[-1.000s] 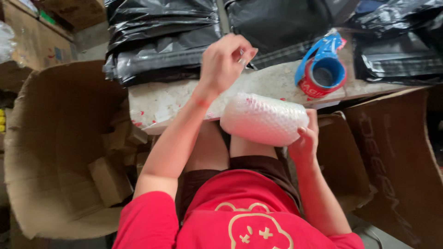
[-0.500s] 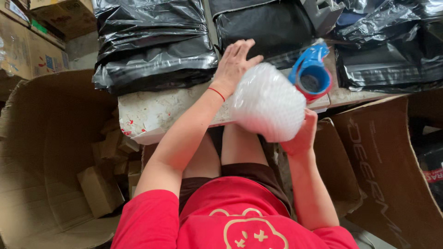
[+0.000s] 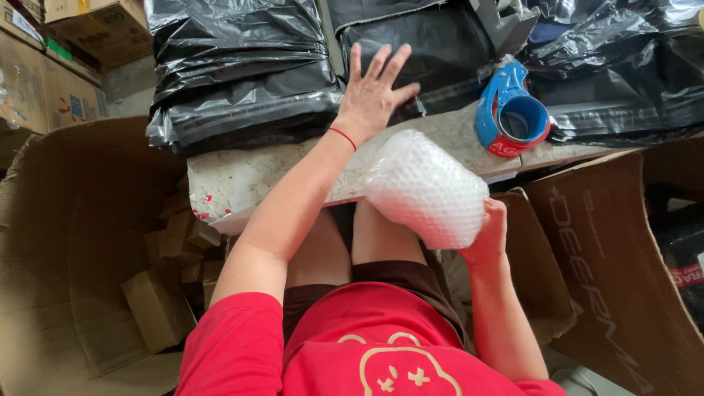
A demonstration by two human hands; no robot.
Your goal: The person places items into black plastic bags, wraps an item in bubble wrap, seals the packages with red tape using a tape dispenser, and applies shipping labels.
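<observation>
left hand (image 3: 372, 94) now lifted off the bubble-wrapped bundle (image 3: 425, 187), fingers spread wide, holding nothing, reaching over black poly bags (image 3: 242, 81). right hand (image 3: 490, 233) gripping bundle from below at table (image 3: 242, 183) edge, near blue tape dispenser (image 3: 513, 117).

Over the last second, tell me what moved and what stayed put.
The left hand went from curled above the counter to spread open, reaching forward over the black bags. The bubble-wrapped bundle rose from lap level to the counter edge. The right hand still grips the bundle from below. The blue tape dispenser stayed on the counter.
</observation>
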